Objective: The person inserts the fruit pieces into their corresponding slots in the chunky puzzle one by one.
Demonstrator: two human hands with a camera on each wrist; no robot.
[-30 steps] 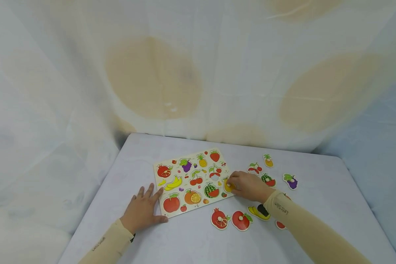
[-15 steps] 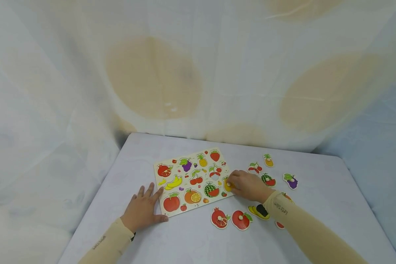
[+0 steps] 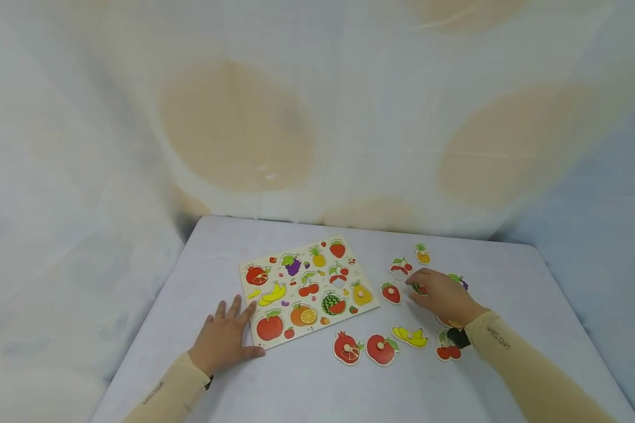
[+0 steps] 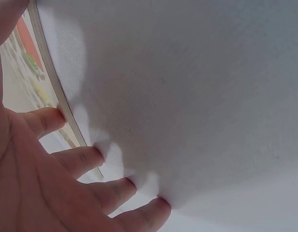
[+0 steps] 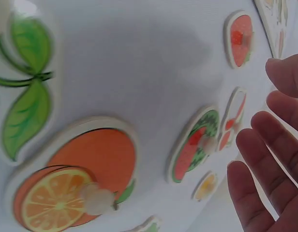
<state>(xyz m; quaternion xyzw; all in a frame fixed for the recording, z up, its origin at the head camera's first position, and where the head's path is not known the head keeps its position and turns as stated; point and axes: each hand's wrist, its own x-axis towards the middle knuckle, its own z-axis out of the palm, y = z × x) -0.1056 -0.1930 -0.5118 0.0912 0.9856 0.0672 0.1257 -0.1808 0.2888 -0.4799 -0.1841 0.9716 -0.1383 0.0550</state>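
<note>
A wooden fruit puzzle board [image 3: 321, 283] lies tilted on the table. My left hand [image 3: 223, 339] rests flat at its left edge with fingers spread; in the left wrist view one fingertip touches the board's rim. A pear piece [image 3: 361, 294] with a knob sits in the board's right corner. My right hand [image 3: 444, 294] hovers over the loose pieces, nearest the watermelon piece [image 3: 418, 288], which it partly covers. In the right wrist view its fingers [image 5: 270, 159] are relaxed and apart from the watermelon piece and the strawberry piece [image 5: 240, 41].
Loose knobbed pieces lie right of the board: pineapple [image 3: 422, 254], red-and-white cherries [image 3: 401, 268], bananas [image 3: 410, 336], apple [image 3: 381, 350], pomegranate [image 3: 347, 348], red cherries [image 3: 448, 345], grapes [image 3: 459, 281]. An orange piece [image 5: 96, 164] is mostly hidden under the right wrist. Cloth walls surround the table.
My right hand has let go of the pear piece at the board and moved right, over the loose pieces. The left hand stays at the board. The head view has shifted slightly.
</note>
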